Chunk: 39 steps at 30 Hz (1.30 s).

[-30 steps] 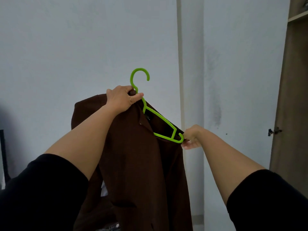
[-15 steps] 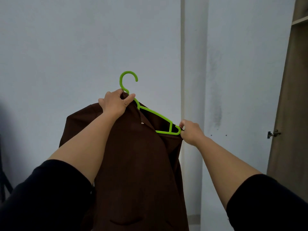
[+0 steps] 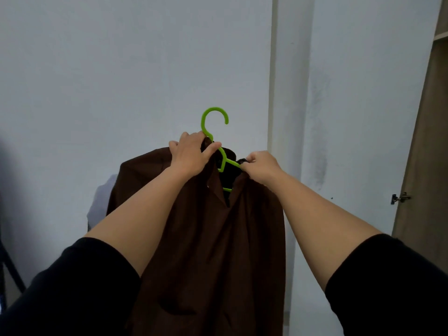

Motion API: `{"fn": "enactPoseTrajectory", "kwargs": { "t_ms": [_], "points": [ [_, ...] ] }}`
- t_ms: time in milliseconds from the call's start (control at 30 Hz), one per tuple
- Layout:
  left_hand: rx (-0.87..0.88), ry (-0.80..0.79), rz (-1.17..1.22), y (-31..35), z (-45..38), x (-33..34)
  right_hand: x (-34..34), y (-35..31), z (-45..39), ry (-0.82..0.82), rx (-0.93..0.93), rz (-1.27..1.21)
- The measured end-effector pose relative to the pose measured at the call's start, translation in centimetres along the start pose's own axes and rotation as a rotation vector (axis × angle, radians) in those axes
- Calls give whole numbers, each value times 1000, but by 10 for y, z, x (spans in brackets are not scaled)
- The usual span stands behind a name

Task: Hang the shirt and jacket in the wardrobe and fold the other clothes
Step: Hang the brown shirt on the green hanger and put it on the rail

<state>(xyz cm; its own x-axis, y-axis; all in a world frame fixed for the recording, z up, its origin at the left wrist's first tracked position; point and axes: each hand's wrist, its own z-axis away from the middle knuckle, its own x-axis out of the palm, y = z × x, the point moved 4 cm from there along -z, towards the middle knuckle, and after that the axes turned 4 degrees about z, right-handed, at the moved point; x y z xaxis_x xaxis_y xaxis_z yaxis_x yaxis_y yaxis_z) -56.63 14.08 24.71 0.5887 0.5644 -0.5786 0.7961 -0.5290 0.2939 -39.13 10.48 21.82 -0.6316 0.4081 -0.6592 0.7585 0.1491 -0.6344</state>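
A dark brown jacket (image 3: 218, 251) hangs in front of me on a bright green plastic hanger (image 3: 214, 122), whose hook sticks up above the collar. My left hand (image 3: 191, 155) grips the hanger's neck together with the collar. My right hand (image 3: 260, 166) pinches the jacket's right shoulder over the hanger's right arm, close to the collar. Most of the hanger is hidden inside the jacket. Both my forearms are bare below black sleeves.
A plain white wall with a vertical pillar edge (image 3: 272, 93) fills the background. The brown wardrobe side panel (image 3: 426, 166) with a small metal hinge (image 3: 400, 198) stands at the right edge. A dark stand leg (image 3: 9, 267) shows at lower left.
My right hand has moved left and up along the hanger arm toward the collar, drawing the jacket's right shoulder over it. The jacket now covers most of the hanger.
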Motion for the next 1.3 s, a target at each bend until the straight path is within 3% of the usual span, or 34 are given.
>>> {"fn": "enactPoseTrajectory", "kwargs": {
  "t_ms": [100, 300, 533, 633, 967, 1067, 1300],
  "points": [
    [39, -25, 15, 6, 3, 8, 7, -21, -2, 23, -142, -21],
    [-28, -24, 137, -10, 0, 11, 7, -15, 7, -125, -152, -70],
    [26, -71, 61, -22, -8, 26, -41, 19, 17, 129, -36, -88],
    [55, -135, 132, -14, -12, 48, -66, 42, 26, 218, 10, -74],
    [88, -177, 317, 87, -28, 129, -145, 110, 58, 404, 260, 302],
    [147, -195, 357, 120, -38, 151, -172, 131, 47, 489, 222, 441],
    [326, -213, 300, 211, -77, 205, -229, 196, 10, 562, 177, 413]
  ]
}}
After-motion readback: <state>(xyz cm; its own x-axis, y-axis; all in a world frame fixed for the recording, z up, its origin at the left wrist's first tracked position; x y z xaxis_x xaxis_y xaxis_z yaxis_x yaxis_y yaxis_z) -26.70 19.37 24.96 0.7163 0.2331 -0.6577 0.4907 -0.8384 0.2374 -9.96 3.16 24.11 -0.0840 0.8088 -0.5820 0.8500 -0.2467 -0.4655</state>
